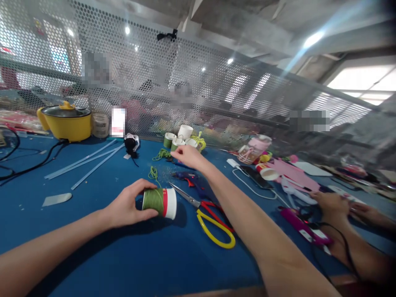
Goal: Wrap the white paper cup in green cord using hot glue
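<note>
My left hand [128, 205] is wrapped round a paper cup [161, 202] lying on its side on the blue table [130, 255]; the cup is wound with green cord, with a red band and a white rim. My right hand [186, 156] reaches far forward, fingers pinched together near a cluster of green-wrapped and white cups [181, 138] and loose green cord [161, 154]. What the pinch holds is too small to make out. Yellow-and-red-handled scissors [210, 218] lie between my arms, just right of the cup.
A blue glue gun [190, 178] lies beyond the scissors. A yellow pot [66, 121] and black cables sit far left, clear sticks [89, 163] beside them. At right are a phone [256, 175] on a white cable, pink craft items, and another person's hands [334, 204]. A perforated metal screen backs the table.
</note>
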Tool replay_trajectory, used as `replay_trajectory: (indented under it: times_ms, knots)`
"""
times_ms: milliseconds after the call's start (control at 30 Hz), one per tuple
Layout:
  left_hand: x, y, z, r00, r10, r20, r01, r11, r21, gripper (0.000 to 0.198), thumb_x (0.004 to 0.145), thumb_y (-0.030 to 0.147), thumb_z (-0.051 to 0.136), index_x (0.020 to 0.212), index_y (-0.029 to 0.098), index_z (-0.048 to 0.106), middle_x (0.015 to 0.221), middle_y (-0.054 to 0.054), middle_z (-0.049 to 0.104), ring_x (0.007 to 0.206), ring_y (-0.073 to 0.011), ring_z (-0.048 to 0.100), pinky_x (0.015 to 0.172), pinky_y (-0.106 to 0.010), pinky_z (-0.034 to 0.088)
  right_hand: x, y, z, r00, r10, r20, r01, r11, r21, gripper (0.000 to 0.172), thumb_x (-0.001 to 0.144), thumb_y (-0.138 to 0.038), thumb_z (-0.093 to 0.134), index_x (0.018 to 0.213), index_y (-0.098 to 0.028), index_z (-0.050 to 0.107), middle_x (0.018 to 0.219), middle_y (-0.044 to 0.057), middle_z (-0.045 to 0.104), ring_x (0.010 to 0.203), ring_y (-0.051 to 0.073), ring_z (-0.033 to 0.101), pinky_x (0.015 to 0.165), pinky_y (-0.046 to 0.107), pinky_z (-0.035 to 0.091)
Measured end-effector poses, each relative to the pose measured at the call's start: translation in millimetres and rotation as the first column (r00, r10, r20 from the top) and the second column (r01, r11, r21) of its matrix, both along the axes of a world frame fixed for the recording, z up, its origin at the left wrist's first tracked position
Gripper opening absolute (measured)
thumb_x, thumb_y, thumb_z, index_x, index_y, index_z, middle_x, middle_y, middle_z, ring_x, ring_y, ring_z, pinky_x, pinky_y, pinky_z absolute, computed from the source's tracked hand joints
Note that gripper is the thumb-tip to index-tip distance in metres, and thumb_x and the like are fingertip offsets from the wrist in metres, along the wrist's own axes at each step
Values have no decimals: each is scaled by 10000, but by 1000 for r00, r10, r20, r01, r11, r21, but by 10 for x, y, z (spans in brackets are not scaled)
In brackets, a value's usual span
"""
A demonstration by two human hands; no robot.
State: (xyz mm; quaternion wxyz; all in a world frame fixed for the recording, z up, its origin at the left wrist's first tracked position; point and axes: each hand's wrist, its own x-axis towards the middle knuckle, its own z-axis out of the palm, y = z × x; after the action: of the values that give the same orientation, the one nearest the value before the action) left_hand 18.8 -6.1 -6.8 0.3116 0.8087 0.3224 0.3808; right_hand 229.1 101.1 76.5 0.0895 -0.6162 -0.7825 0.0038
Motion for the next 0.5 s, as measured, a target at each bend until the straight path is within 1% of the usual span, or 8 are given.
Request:
replay_trajectory:
  times_ms: [67,133,200,267,367,500]
  knots:
    - [-1,35,-45,996,17,84,-14,999,-33,418,721,291,652,1092,197,484,1080,-80,539,981,-227,559,822,-365,503,251,-172,-146,995,-78,54,80,996,-33,306,832,-384,490,757,-137,655,739,85,692,684,181,628,563,232,382]
    - [-1,60,-85,992,32,122,-24,998,-65,426,726,299,655,1105,208,482,1108,-76,520,996,-226,555,816,-368,516,443,-303,-308,982,-156,109,164,984,-65,332,829,-388,495,769,-106,659,778,144,688,729,226,635,556,254,378]
    - [-4,74,-110,988,53,143,-39,994,-102,434,716,310,667,1099,210,489,1106,-72,516,974,-225,563,806,-383,525,553,-388,-451,968,-199,151,216,971,-106,353,825,-400,499,767,-95,666,807,174,684,767,249,639,564,262,383]
    - [-10,84,-120,985,67,157,-48,991,-125,440,704,318,680,1087,207,494,1093,-70,519,956,-225,569,806,-398,526,589,-433,-550,961,-212,175,238,960,-147,354,828,-393,497,773,-92,674,840,187,684,795,257,641,584,265,391]
    - [-20,100,-125,984,64,168,-44,992,-122,447,700,315,687,1087,206,493,1083,-69,524,966,-226,565,821,-405,519,586,-457,-603,959,-218,179,251,949,-190,349,837,-372,486,800,-85,681,880,196,683,822,262,639,617,270,402]
    - [-25,121,-145,982,62,181,-43,993,-106,451,709,306,683,1101,209,483,1084,-66,523,974,-220,562,839,-402,511,615,-491,-596,964,-233,132,257,941,-220,292,835,-306,482,815,-94,681,865,167,685,798,243,639,628,262,407]
